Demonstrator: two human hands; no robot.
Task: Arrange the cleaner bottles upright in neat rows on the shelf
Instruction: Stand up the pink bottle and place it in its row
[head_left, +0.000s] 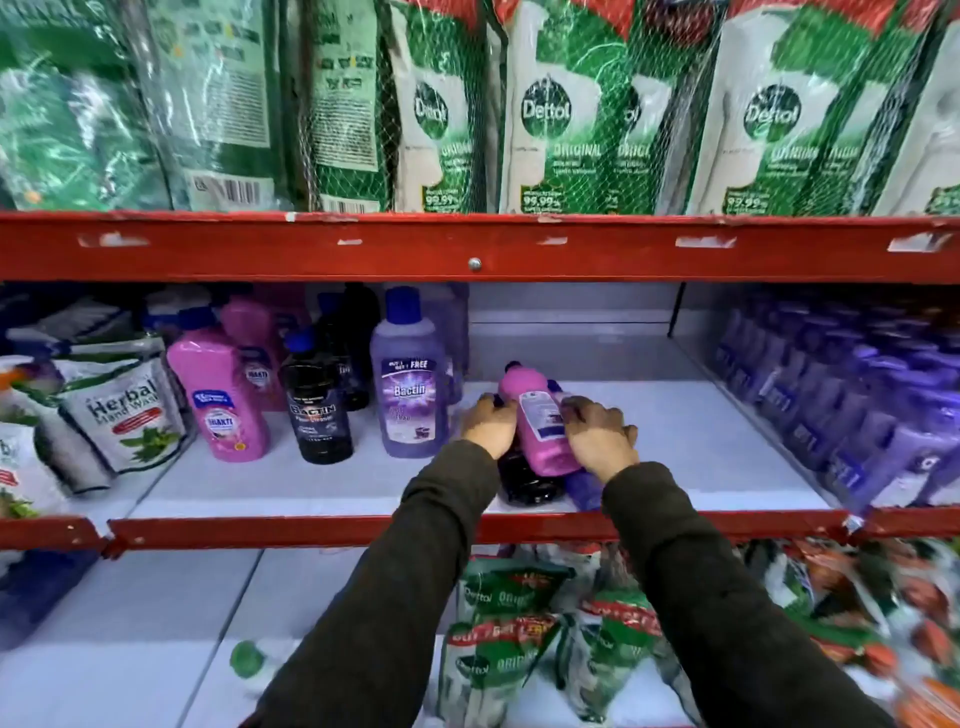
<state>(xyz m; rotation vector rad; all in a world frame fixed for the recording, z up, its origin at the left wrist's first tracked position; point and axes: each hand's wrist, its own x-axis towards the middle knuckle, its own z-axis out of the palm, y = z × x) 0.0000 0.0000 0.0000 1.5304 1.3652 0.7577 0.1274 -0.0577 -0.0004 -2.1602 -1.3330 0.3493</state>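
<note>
The middle shelf (675, 447), white with a red front lip, carries the work. At its right end a block of purple bottles (831, 405) stands in tight ranks already, though blur hides the detail. Toward the left, three short rows run front to back: a pink bottle (221, 400), a black bottle (317, 415) and a purple Bactin bottle (410, 384) each stand upright at the front, with more of their kind behind. Herbal hand-wash pouches (119, 410) sit further left (not part of this job, by the look of it).

Between those rows and the purple block, most of the shelf floor is bare, so I judge the task to be well under way but not finished: the rows exist, and a small heap still waits to join them.

That heap lies near the front lip, at the centre. A pink bottle on its side (540, 421) rests on top, cap pointing to the back of the shelf, over a dark bottle (524, 483) and a purple one (584, 488), both also lying down.

Both arms reach in, sleeved in dark fabric. The left hand (485, 423) is palm-down against the left side of the heap, its fingers curled over the bottles. The right hand (600, 434) mirrors it on the right, fingers bent and pressing against the pink bottle's flank. Together they cradle the bundle from both sides; none of it is upright yet.
</note>
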